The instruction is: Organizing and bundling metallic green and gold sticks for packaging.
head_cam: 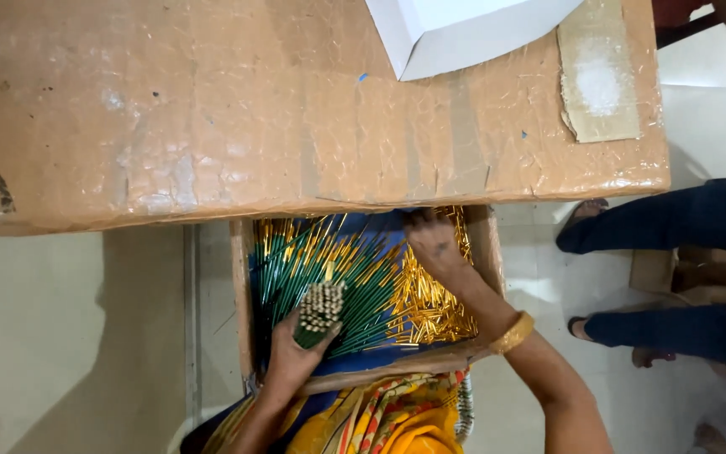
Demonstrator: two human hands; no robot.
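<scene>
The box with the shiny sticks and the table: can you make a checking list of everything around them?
Surface: brown cardboard-covered table, taped, scuffed.
Job's things: open cardboard box holding green thin sticks and loose gold sticks.
Clutter: white folded paper box; torn cardboard patch.
Grippers: left hand grips a bundle of green sticks; right hand, gold bangle, reaches into the gold sticks.
Cables: nothing seen.
Surroundings: pale tiled floor; another person's dark-trousered legs.
</scene>
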